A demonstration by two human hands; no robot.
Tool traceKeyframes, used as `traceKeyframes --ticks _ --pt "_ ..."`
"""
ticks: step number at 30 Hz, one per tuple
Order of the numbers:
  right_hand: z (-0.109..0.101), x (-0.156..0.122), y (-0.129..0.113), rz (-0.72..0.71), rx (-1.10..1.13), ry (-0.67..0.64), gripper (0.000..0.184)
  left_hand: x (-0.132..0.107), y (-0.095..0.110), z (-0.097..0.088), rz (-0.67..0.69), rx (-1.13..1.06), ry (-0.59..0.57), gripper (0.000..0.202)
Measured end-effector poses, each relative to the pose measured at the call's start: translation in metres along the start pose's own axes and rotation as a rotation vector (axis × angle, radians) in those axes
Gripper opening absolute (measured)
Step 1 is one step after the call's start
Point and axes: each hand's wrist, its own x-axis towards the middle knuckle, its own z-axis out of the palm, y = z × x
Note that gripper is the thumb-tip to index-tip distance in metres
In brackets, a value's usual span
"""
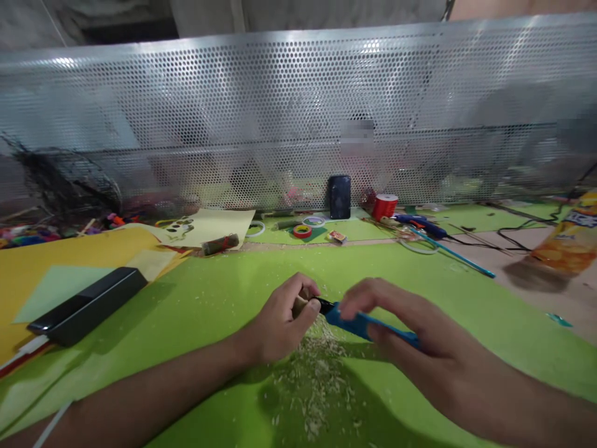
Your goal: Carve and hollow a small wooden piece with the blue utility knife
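Over the green sheet, my left hand is closed around a small tan piece that looks like wood, mostly covered by the fingers. My right hand grips a blue cutter knife between thumb and fingers. The knife's dark front end points left and meets my left thumb and the piece; the exact contact is hidden. Pale shavings lie scattered on the sheet below both hands.
A perforated metal screen runs along the back. Before it stand a phone, red spool, tape roll and glue gun. A dark box lies left; a snack bag stands right.
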Motion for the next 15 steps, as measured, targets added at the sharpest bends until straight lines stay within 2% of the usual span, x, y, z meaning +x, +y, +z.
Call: traceKeyframes --ticks 2,3,6,9,15 --pt "0.001 0.021 0.003 -0.031 -0.093 0.075 0.02 0.0 0.001 0.0 -0.002 -0.005 -0.002 0.014" --pt "0.004 0.031 0.006 -0.039 -0.152 0.07 0.021 0.0 0.001 0.0 -0.003 -0.004 -0.003 0.014" --pt "0.014 0.05 0.016 0.053 -0.241 -0.076 0.03 0.0 0.001 -0.001 0.005 0.018 0.013 0.016" --pt "0.023 0.052 0.025 0.131 -0.276 -0.155 0.024 -0.001 0.001 -0.001 0.014 0.045 0.023 0.016" --pt "0.03 0.045 0.034 0.134 -0.35 -0.053 0.025 -0.003 0.007 -0.005 -0.022 0.069 -0.03 0.016"
